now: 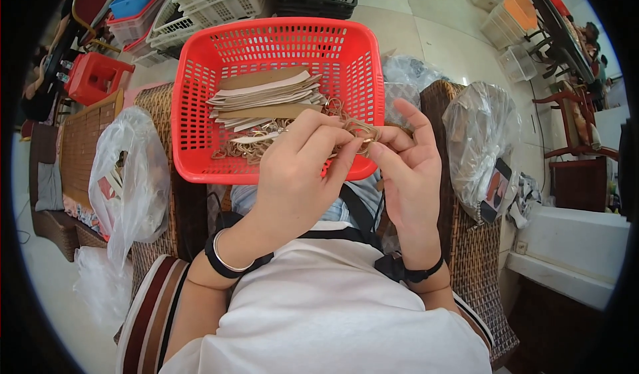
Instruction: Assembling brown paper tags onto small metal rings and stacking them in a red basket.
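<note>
The work in hand is appearing to be fine handling of a small gold-coloured metal fitting with thin beige loops (363, 130). This piece is sitting between the two hands, over the right front part of a red, perforated plastic basket (226, 173). The left hand (289, 157) is bringing its thumb and forefinger nearly together at the fitting; the right hand (411, 164) is pinching narrowly at the other side, its outer fingers (414, 115) spreading free. Which fingers are bearing the grip cannot be told exactly. In judgement, the next move is calling for a precise two-handed pinch, with the loops untangled from one another.

Containers: the red basket is holding a layered stack of flat brown and off-white strips (266, 94), with a loose heap of gold-coloured metal fittings (243, 149) lying in front. A clear plastic bag (136, 181) is standing at left, containing pieces not clearly identifiable. A second clear plastic bag (479, 131) is resting at right; its contents are not being made out.
</note>
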### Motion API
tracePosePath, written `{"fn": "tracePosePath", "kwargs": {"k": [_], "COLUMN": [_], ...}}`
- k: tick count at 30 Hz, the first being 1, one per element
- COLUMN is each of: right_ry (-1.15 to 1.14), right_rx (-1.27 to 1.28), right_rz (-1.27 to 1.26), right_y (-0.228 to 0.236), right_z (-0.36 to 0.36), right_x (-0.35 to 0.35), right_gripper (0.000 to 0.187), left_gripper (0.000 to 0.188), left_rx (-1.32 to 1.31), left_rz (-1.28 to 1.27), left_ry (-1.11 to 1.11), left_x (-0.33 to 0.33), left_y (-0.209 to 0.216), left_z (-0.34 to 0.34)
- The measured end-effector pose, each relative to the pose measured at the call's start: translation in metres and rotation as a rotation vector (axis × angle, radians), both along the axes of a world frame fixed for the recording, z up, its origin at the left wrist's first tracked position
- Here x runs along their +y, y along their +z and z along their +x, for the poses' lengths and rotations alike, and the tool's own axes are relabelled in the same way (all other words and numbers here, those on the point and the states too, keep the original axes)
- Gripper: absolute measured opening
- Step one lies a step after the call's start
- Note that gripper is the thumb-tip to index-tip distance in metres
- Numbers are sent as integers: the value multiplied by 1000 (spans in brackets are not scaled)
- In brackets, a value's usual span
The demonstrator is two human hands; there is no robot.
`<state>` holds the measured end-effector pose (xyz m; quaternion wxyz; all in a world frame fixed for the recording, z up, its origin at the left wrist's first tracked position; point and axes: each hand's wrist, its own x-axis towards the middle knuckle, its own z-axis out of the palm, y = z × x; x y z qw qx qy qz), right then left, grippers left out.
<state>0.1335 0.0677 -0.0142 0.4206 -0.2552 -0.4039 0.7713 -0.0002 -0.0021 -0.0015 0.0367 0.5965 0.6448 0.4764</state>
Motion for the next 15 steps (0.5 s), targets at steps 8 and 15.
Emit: {"fn": "tracePosePath", "kwargs": {"k": [8,15], "right_ry": [17,93], "right_rx": [75,-103], "right_rz": [-188,-29], "right_y": [-6,-21], "right_z": [-4,7], "right_x": [3,12], "right_gripper": [53,25], "left_gripper": [12,9], "left_rx": [-54,-173], "left_rz": [80,40], "left_ry": [-16,-116], "left_x": [7,6], "left_y": [-6,-8], "left_z": [-1,-2]}}
